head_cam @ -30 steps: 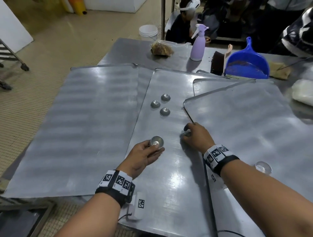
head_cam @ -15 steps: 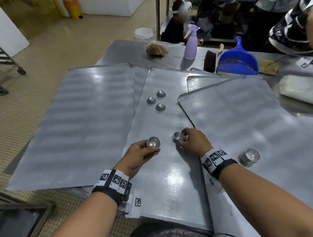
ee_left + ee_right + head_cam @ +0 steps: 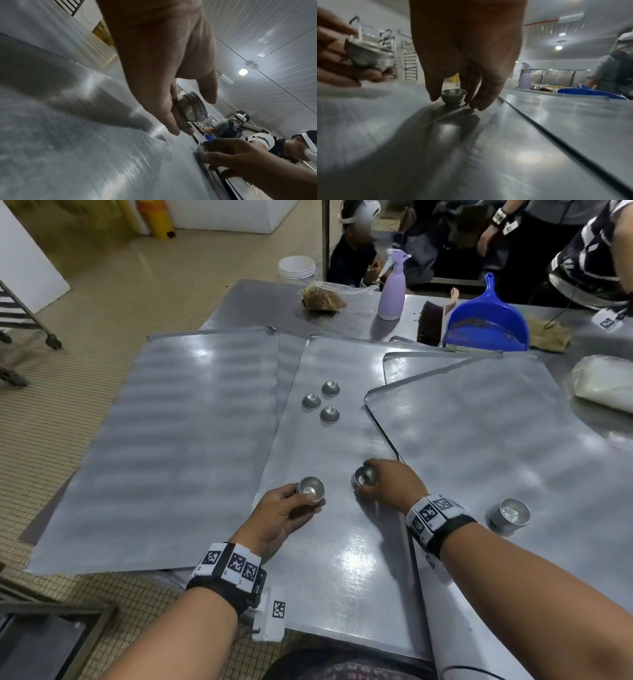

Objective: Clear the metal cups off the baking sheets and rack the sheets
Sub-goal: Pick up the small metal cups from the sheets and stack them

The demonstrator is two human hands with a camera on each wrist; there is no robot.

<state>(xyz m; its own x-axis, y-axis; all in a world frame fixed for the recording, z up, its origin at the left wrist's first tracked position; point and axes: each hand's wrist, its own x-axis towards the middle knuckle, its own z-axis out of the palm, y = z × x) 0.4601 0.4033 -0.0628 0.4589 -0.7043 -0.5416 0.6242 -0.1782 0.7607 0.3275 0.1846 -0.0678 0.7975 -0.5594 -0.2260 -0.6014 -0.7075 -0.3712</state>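
Note:
My left hand point(image 3: 291, 505) holds a nested stack of small metal cups point(image 3: 311, 490) just above the middle baking sheet point(image 3: 342, 559); the stacked rims show in the left wrist view point(image 3: 192, 106). My right hand point(image 3: 387, 484) pinches a single upright cup point(image 3: 365, 477) that stands on the same sheet point(image 3: 453, 98), thumb on one side and fingers on the other. Three upside-down cups point(image 3: 321, 402) sit farther back on this sheet. Another upright cup point(image 3: 509, 514) stands on the right sheet point(image 3: 513, 440). A bare sheet point(image 3: 164, 446) lies at the left.
At the table's far side are a lilac spray bottle point(image 3: 392, 290), a blue dustpan point(image 3: 486, 328), a brush, a bag of brown crumbs point(image 3: 322, 299) and a white bag point(image 3: 606, 383). A wheeled rack point(image 3: 20, 316) stands on the floor at left. Other people work beyond the table.
My right hand, which was at the right sheet's edge a second ago, now has a cup between its fingers on the middle sheet. My left hand keeps its cup stack, nearly still.

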